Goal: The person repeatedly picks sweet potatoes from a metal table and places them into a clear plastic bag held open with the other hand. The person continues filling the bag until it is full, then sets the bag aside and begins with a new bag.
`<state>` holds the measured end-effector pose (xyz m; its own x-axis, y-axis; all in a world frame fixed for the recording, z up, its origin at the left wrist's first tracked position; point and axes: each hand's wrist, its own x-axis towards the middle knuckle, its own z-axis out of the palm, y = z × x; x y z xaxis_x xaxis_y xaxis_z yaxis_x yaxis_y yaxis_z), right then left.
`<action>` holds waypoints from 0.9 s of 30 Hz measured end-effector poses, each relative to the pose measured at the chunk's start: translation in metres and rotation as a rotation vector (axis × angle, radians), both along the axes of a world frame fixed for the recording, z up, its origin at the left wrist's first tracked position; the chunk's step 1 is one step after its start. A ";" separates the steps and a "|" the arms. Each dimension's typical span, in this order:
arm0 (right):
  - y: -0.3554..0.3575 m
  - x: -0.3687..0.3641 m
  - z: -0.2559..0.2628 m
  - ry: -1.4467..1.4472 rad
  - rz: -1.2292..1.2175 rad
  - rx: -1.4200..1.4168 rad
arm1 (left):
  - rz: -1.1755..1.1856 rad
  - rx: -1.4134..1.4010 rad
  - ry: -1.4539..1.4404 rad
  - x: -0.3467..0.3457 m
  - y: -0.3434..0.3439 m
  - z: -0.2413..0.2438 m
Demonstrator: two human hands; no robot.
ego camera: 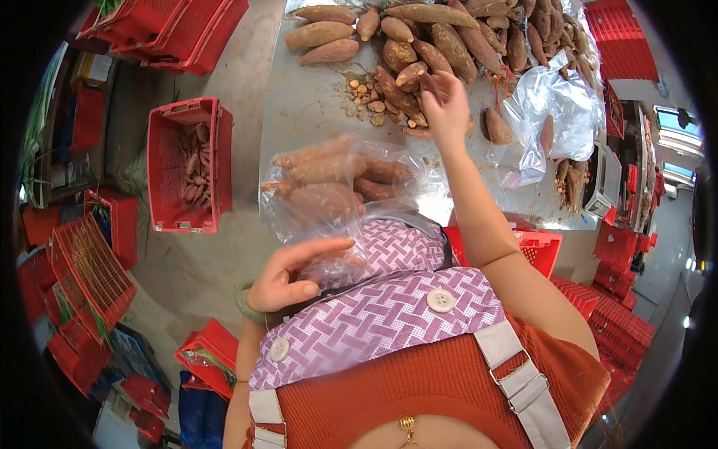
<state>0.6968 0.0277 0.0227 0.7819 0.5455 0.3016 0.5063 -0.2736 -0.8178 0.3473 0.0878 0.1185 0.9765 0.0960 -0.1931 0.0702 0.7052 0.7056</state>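
A clear plastic bag (331, 191) of sweet potatoes lies at the near edge of the metal table (280, 112), its gathered end towards my body. My left hand (303, 272) loosely holds that gathered plastic between thumb and fingers. Stretched across the table, my right hand (446, 104) grips a small dark sweet potato (429, 84) at the near side of a heap of sweet potatoes (443, 45). My fingers partly hide it. Small cut pieces of sweet potato (370, 101) and crumbs of soil lie left of this hand. Two single sweet potatoes (497, 128) rest to its right.
Empty clear plastic bags (552, 112) lie at the table's right, near a scale (601, 188) with a digital display. A red crate (219, 168) containing sweet potatoes stands on the floor at left. More red crates (185, 33) are stacked around. My purple patterned apron (381, 320) touches the table's near edge.
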 end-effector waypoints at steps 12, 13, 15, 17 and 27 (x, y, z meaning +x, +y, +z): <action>-0.032 0.037 -0.020 0.234 -0.024 -0.234 | -0.118 0.166 -0.007 0.034 0.005 0.013; -0.037 0.035 -0.018 0.349 -0.049 -0.144 | -0.116 0.154 0.011 0.033 0.004 0.013; -0.049 0.026 -0.005 0.783 0.036 0.203 | -0.105 0.128 0.049 0.028 0.002 0.012; -0.058 0.014 0.012 1.111 0.154 0.488 | -0.101 0.074 0.113 0.025 0.002 0.016; -0.063 -0.025 0.016 1.860 0.398 1.031 | -0.090 0.219 0.098 0.036 0.003 0.022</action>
